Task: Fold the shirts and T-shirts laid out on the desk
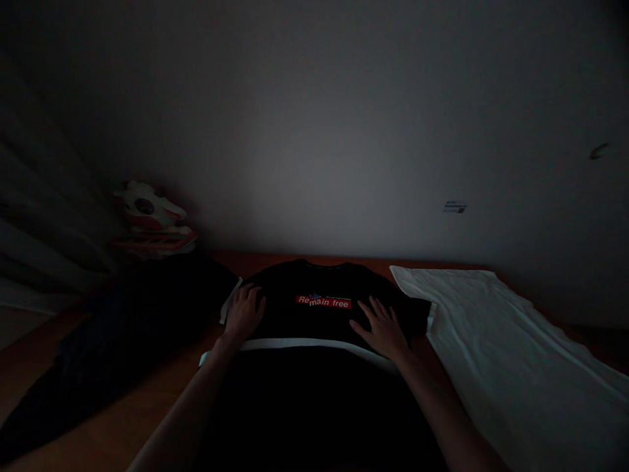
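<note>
A black T-shirt [299, 282] lies spread on the brown surface in front of me, its neckline towards the wall. Across its chest runs a red print reading "Remain free", and a white band edges its near side. My left hand [246, 311] rests on the shirt's left part by the sleeve, fingers extended. On the right of the print, my right hand [383, 326] lies flat with its fingers spread. Neither hand grips anything that shows. The near part of the scene below the white band is too dark to make out.
A white garment [506, 341] is laid out at the right. Dark cloth [132, 328] covers much of the left side of the brown surface [113, 429]. A white and red toy [152, 216] stands at the back left, near a pale curtain [44, 216]. The wall [314, 131] closes off the back.
</note>
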Available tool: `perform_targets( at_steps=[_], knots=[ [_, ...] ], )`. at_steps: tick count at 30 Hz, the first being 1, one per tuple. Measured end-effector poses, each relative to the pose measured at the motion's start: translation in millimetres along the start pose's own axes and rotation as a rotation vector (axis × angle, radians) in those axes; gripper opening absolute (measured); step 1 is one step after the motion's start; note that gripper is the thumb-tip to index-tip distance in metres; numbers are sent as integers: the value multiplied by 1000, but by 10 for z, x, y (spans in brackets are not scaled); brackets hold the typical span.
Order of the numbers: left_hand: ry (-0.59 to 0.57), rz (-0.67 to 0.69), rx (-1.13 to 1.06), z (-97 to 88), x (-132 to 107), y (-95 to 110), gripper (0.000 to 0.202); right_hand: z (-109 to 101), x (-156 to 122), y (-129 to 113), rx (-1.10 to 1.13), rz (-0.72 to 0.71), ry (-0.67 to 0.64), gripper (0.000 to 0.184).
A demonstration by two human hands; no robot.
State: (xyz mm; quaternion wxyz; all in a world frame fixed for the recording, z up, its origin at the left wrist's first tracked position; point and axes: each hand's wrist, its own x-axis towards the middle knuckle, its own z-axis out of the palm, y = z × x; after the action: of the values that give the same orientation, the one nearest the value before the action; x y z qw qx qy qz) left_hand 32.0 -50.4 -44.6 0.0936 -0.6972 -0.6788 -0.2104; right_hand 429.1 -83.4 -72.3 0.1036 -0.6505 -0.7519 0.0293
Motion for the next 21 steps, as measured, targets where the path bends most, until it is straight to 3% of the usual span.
perform_targets(
  at_steps=[3, 5, 9, 12, 16, 18, 19, 21],
  knots=[
    [71, -267, 98, -250, -196, -103, 44, -58, 11, -12, -3, -3, -21, 74],
    [20, -388, 156, -370, -280, -174, 51, -156, 58, -54, 5, 14, -76, 78],
    [-130, -429, 226, -414, -323, -284, 60, -334, 163, -232, 38, 130, -136, 76],
    [-153, -448, 137, -333, -294, -346, 53, -271, 158, -377, 61, 241, -12, 68],
    [-83, -520, -255, -233, -256, -351, 37, 12, 49, -439, 73, 219, 217, 53],
    [26, -461, -406, -224, -258, -273, 36, 123, 10, -407, 88, 187, 307, 44],
    [61, -364, -459, -231, -266, -212, 34, 157, 3, -381, 104, 177, 345, 41],
    [19, -33, -521, -261, -295, -59, 31, 184, 10, -321, 146, 161, 410, 35]
  ],
)
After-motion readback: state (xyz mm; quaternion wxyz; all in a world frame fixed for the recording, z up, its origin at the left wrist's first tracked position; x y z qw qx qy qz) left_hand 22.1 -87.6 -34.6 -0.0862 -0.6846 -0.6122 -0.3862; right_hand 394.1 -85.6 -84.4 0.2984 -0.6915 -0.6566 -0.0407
